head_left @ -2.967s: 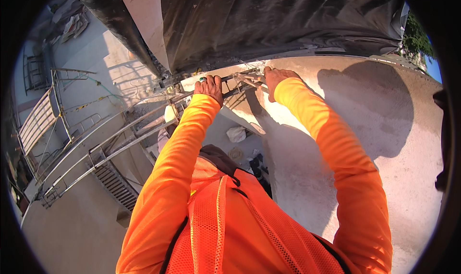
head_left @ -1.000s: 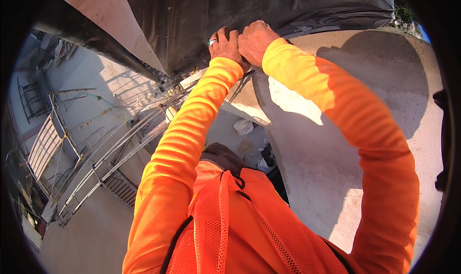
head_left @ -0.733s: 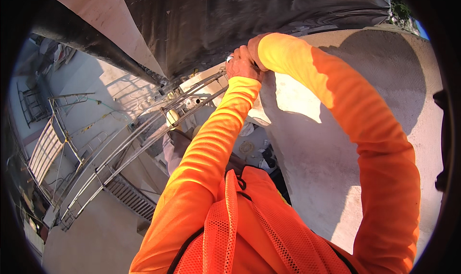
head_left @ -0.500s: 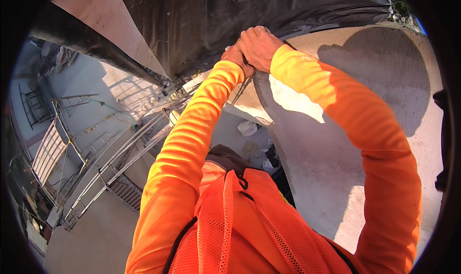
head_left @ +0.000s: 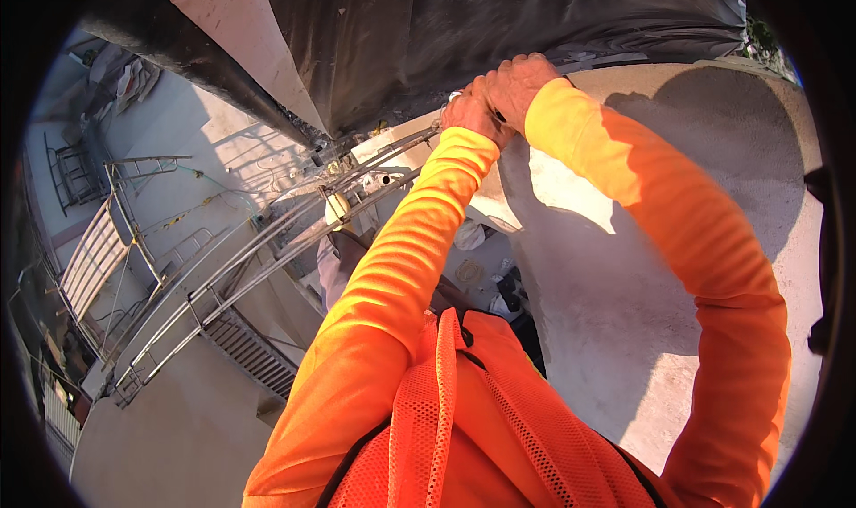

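Note:
My left hand (head_left: 473, 118) and my right hand (head_left: 522, 91) are closed and pressed against each other at the top of a rough plastered wall (head_left: 615, 285). Both arms stretch forward in orange sleeves. Whatever the fingers grip, if anything, is hidden behind the knuckles. Something small and pale shows beside the left hand's knuckles, too small to make out. Dark plastic sheeting (head_left: 508, 18) hangs just beyond the hands.
Metal scaffold rails (head_left: 259, 257) run from lower left up toward my left hand. A slatted metal platform (head_left: 252, 352) sits beneath them. Far below, a white bag (head_left: 469, 234) and debris lie on the floor. A slatted frame (head_left: 94, 263) stands at far left.
The view has shifted, so both hands now appear farther right in the picture, still together by the wall top. More of the scaffold rails and a trousered leg show left of my left arm.

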Available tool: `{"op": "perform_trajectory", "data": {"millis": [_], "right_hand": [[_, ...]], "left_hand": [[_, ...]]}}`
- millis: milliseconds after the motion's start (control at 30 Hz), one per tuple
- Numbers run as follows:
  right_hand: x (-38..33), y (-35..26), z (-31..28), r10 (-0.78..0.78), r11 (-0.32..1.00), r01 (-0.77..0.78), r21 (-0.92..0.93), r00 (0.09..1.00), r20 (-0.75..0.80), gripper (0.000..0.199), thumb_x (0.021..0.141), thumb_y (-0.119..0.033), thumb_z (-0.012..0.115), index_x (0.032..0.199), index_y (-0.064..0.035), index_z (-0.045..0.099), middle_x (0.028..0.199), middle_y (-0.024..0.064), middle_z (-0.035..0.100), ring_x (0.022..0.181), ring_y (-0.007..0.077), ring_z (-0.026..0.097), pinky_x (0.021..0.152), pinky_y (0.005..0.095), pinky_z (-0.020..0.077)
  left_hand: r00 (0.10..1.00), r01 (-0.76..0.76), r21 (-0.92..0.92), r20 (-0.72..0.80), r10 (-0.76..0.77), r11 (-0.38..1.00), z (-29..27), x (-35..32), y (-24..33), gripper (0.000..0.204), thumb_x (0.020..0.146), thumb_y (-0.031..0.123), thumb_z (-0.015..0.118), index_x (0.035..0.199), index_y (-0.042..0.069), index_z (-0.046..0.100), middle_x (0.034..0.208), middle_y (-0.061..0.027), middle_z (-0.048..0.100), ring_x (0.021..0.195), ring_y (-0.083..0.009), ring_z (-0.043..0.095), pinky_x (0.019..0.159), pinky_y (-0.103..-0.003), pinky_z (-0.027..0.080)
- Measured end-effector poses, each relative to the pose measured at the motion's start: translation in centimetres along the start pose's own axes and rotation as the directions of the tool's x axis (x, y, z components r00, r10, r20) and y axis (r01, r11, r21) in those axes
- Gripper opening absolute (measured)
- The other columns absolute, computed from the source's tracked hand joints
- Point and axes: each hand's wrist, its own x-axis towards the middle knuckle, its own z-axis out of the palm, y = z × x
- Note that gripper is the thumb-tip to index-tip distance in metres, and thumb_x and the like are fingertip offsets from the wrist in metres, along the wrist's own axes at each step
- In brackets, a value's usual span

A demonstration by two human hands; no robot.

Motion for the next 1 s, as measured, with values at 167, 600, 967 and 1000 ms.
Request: {"op": "perform_trajectory", "data": {"millis": [167,600,967,1000], "right_hand": [[-1.2,-1.3,2.9,-0.094,0.91,-0.086,-0.407,0.911,-0.403,0.026,0.093,-0.031,0.066,0.104,-0.0089,0.073,0.095,0.0064,0.067,0.097,0.0265,0.065,0.086,0.0418,0.0507],[-2.4,-4.7,1.7,0.303,0.947,-0.316,-0.054,0.938,-0.167,0.039,0.088,-0.026,0.074,0.121,-0.0042,0.07,0.12,0.0128,0.075,0.118,0.0264,0.069,0.099,0.0377,0.053],[-5.2,-5.7,5.4,0.421,0.812,-0.45,0.372,0.893,0.159,0.03,0.097,-0.02,0.06,0.117,-0.0058,0.076,0.12,0.0137,0.075,0.116,0.0257,0.07,0.097,0.0405,0.0554],[-4.8,-5.6,5.3,0.469,0.834,-0.473,0.285,0.879,0.089,0.029,0.096,-0.019,0.061,0.116,-0.0041,0.076,0.116,0.0167,0.076,0.112,0.0275,0.072,0.097,0.0433,0.0557]], "left_hand": [[0.978,0.014,-0.208,0.208,0.03,0.978,-2.4,1.7,-0.4,0.082,0.064,0.026,0.091,0.133,0.008,0.052,0.12,-0.0203,0.068,0.116,-0.044,0.063,0.105,-0.047,0.049],[0.863,-0.34,0.207,0.457,0.216,0.917,-0.7,1.5,0.0,0.083,0.072,0.033,0.085,0.142,0.009,0.047,0.143,-0.0263,0.048,0.116,-0.0449,0.06,0.104,-0.05,0.049],[0.813,0.502,-0.052,0.367,-0.451,0.863,-8.8,-14.6,-5.0,0.045,0.084,0.023,0.077,0.122,0.0,0.066,0.096,-0.0119,0.074,0.09,-0.0264,0.073,0.086,-0.037,0.058],[0.783,0.53,-0.036,0.402,-0.473,0.847,-8.0,-15.2,-5.0,0.049,0.083,0.024,0.078,0.125,0.001,0.064,0.101,-0.0123,0.073,0.092,-0.0262,0.073,0.086,-0.038,0.058]]}}
